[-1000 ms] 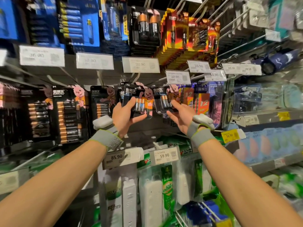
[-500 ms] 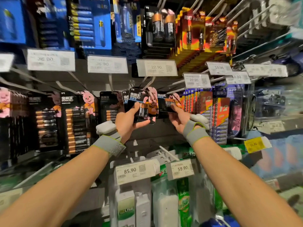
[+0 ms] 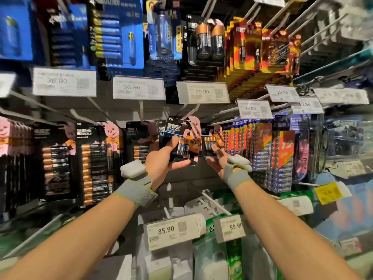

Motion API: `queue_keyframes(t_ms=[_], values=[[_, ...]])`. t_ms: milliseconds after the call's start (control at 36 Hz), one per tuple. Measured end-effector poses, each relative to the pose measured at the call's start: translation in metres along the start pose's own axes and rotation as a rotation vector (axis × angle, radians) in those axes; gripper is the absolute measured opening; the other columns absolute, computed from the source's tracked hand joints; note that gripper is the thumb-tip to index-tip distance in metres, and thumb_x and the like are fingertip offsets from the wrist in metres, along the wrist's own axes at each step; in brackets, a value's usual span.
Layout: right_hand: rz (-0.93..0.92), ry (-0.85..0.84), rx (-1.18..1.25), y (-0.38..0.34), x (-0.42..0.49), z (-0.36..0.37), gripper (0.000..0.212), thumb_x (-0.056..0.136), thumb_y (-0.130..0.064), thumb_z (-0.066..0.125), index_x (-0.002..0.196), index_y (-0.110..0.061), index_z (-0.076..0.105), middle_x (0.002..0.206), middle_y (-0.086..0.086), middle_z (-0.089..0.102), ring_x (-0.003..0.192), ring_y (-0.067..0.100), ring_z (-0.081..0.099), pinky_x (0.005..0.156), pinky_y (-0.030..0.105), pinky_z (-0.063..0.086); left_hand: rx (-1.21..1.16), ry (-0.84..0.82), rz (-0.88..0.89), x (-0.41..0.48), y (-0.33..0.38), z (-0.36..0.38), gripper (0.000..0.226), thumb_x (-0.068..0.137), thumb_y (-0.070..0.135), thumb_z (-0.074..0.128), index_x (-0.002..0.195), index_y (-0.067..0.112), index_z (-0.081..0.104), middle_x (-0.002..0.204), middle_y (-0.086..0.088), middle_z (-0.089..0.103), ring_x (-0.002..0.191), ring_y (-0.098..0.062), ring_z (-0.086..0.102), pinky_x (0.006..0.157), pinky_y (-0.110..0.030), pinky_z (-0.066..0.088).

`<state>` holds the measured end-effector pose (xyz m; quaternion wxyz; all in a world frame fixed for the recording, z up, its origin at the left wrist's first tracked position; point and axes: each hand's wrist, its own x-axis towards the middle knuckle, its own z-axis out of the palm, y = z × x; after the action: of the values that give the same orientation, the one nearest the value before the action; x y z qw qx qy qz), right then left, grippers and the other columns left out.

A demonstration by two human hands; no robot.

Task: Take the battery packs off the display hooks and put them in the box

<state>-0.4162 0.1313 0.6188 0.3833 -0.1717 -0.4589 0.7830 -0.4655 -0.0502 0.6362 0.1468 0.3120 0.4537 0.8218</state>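
Shop display wall (image 3: pixel 60 106), grey backing, wire hooks in rows and price tags at their ends; landmark is the central 22.90 tag (image 3: pixel 202 91). Down and far left of that tag hang large black packs (image 3: pixel 94 164) with long rows of cells, not being handled. Below the tag and a little left, the left hand (image 3: pixel 161 160) reaches up, thumb laid across the front of a small black battery pack (image 3: pixel 177 136) and fingers curled under its lower edge, clamped on it. The pack is tilted, its long axis running from upper left to lower right, and its top edge sits just under the hook (image 3: pixel 190 110) that slopes down from the tag; cannot tell whether the card has cleared the wire. Directly below the tag, touching the held pack's right side, hangs the next pack (image 3: pixel 209 141), upright. Below and slightly right of the tag is the right hand (image 3: pixel 219 161), palm up, fingers apart and fairly straight, fingertips (image 3: pixel 214 147) against that pack's lower front; no curl round it is visible. This pack lies just above that palm, so the right hand looks nearer for the next pull, outward along the wire. Down and right of the tag hang blue-and-red packs (image 3: pixel 262 148). The box is not in view.
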Motion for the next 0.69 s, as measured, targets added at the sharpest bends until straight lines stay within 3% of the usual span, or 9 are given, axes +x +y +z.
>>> queue_keyframes(t_ms=[56,139,222,306,361,472,528,583,694], values=[[0.02,-0.014,0.026,0.002,-0.001,-0.002,0.045,0.097,-0.018,0.053,0.139,-0.008,0.041,0.126,0.013,0.052,0.09,0.02,0.062,0.053,0.022,0.057,-0.002,0.005,-0.019,-0.001,0.0,0.002,0.028,0.096,0.018,0.061,0.123,0.009,0.056,0.115,-0.008,0.066,0.07,-0.018,0.073,0.054,-0.031,0.06],[0.038,-0.024,0.006,0.002,-0.007,0.003,0.04,0.099,-0.018,0.05,0.136,-0.004,0.046,0.124,0.019,0.06,0.109,0.028,0.061,0.077,0.026,0.056,0.024,-0.007,-0.043,-0.005,0.0,0.003,0.011,0.096,0.019,0.061,0.104,0.012,0.063,0.117,-0.01,0.066,0.083,-0.022,0.071,0.056,-0.03,0.061],[0.063,-0.01,-0.059,0.004,-0.016,0.004,0.029,0.099,-0.014,0.049,0.126,-0.003,0.053,0.074,0.013,0.062,0.072,0.019,0.058,0.09,0.036,0.05,0.045,-0.027,-0.057,-0.01,-0.002,0.004,0.013,0.097,0.02,0.061,0.105,0.01,0.062,0.116,-0.012,0.067,0.086,-0.022,0.071,0.055,-0.029,0.059],[0.081,-0.002,-0.171,0.005,-0.027,-0.004,0.018,0.099,-0.01,0.047,0.112,-0.002,0.057,0.081,0.009,0.059,0.07,0.017,0.058,0.073,0.032,0.053,0.071,-0.017,-0.064,-0.014,-0.006,0.003,0.034,0.096,0.023,0.062,0.12,-0.001,0.057,0.117,-0.016,0.068,0.079,-0.021,0.074,0.055,-0.028,0.058],[0.076,-0.005,-0.211,0.004,-0.036,-0.008,0.015,0.099,-0.012,0.047,0.108,-0.004,0.057,0.089,0.011,0.062,0.071,0.017,0.058,0.073,0.032,0.053,0.093,0.004,-0.063,-0.015,-0.007,0.002,0.042,0.095,0.027,0.062,0.124,-0.004,0.055,0.118,-0.018,0.067,0.078,-0.021,0.074,0.053,-0.027,0.057],[0.023,-0.054,-0.345,-0.006,-0.073,-0.01,0.034,0.102,-0.028,0.043,0.11,0.001,0.06,0.119,0.019,0.063,0.068,0.015,0.053,0.073,0.026,0.05,0.15,0.078,-0.034,-0.026,-0.011,0.005,0.053,0.093,0.035,0.065,0.129,-0.002,0.052,0.125,-0.017,0.063,0.095,-0.029,0.07,0.047,-0.024,0.053],[0.003,-0.129,-0.386,-0.012,-0.089,-0.007,0.038,0.102,-0.038,0.04,0.109,-0.006,0.06,0.098,0.012,0.067,0.065,0.013,0.054,0.061,0.021,0.048,0.17,0.083,-0.015,-0.03,-0.013,0.008,0.051,0.094,0.036,0.064,0.13,0.003,0.051,0.123,-0.016,0.064,0.096,-0.03,0.07,0.044,-0.023,0.052],[0.004,-0.191,-0.379,-0.017,-0.105,-0.005,0.034,0.1,-0.044,0.041,0.089,-0.016,0.057,0.071,0.005,0.053,0.056,0.012,0.045,0.053,0.019,0.043,0.191,0.086,0.0,-0.037,-0.013,0.012,0.044,0.095,0.037,0.062,0.127,0.007,0.054,0.119,-0.013,0.067,0.095,-0.029,0.071,0.042,-0.021,0.05],[-0.082,-0.177,-0.507,-0.024,-0.125,-0.006,0.04,0.088,-0.054,0.058,0.092,-0.014,0.061,0.074,0.002,0.049,0.058,0.013,0.045,0.052,0.023,0.048,0.217,0.069,0.008,-0.051,-0.012,0.016,0.033,0.097,0.037,0.058,0.121,0.014,0.058,0.115,-0.009,0.069,0.087,-0.021,0.07,0.045,-0.021,0.051]])
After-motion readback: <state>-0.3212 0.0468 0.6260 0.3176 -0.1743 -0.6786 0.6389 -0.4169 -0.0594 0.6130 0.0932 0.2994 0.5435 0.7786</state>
